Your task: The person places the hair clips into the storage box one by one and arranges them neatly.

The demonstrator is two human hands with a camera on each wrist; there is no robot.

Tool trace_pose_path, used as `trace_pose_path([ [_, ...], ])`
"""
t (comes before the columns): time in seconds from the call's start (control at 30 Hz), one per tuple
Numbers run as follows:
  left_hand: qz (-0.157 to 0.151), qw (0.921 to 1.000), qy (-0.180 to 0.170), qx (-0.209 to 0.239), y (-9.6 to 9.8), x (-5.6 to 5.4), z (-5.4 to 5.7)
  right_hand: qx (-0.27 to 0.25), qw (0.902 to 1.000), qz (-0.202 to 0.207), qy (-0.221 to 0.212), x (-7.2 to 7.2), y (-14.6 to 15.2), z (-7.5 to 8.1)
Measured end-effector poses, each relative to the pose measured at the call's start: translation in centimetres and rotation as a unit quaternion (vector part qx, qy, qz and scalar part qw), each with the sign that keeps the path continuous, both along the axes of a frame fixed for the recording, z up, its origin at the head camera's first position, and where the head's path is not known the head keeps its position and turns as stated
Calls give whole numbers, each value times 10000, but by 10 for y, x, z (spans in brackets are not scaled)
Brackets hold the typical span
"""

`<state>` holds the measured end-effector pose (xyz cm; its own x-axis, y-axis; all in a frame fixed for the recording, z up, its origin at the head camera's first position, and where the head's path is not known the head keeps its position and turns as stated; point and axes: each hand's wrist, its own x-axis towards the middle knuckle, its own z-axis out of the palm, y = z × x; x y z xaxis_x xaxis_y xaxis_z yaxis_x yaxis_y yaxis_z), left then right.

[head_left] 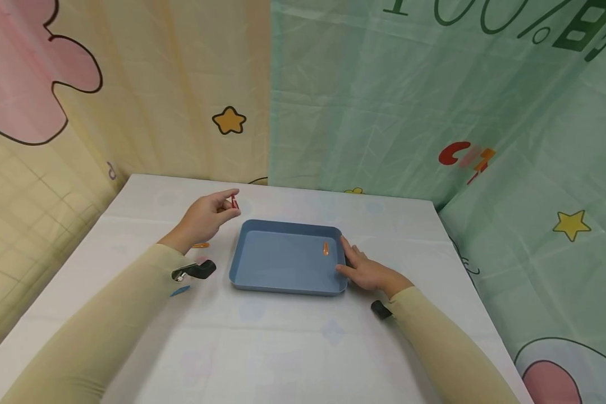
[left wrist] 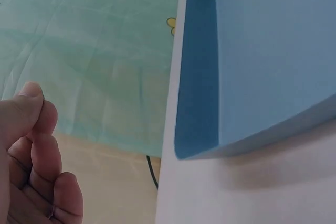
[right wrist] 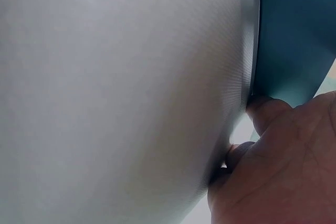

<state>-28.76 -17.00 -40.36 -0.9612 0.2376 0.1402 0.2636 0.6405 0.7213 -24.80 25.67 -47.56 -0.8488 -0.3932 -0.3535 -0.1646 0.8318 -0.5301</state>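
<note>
**Red clip in the left hand, right hand on the tray**

So the left hand (head_left: pixel 201 219) has a small red clip (head_left: pixel 234 202) pinched between thumb and fingers, up past the far left corner of the blue tray (head_left: pixel 278 258). Right hand (head_left: pixel 371 273) isn't clutching anything, fingers are just loosely spread and resting against the tray's right edge. One orange clip (head_left: pixel 325 248) lies in the tray near that side. Out on the white table (head_left: pixel 293 353), another orange clip (head_left: pixel 200 245) sits by the left wrist, and a blue clip (head_left: pixel 180 291) is beside the left sleeve (head_left: pixel 116 314).
</note>
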Motion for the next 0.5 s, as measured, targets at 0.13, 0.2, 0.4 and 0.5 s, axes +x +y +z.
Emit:
trace_pose_path([
  [0.13,-151,9999,24,64,15,2,-1,-15,10000,-5,-7,0,0,0],
  [0.2,-212,9998,23,65,22,3,0,-25,10000,-1,-10,0,0,-1],
  [0.4,-366,9987,-22,345,44,4,-1,-52,10000,19,-24,-1,0,-1],
  [0.5,-411,9972,-97,618,53,4,-3,-54,10000,-11,-55,-1,0,-1],
])
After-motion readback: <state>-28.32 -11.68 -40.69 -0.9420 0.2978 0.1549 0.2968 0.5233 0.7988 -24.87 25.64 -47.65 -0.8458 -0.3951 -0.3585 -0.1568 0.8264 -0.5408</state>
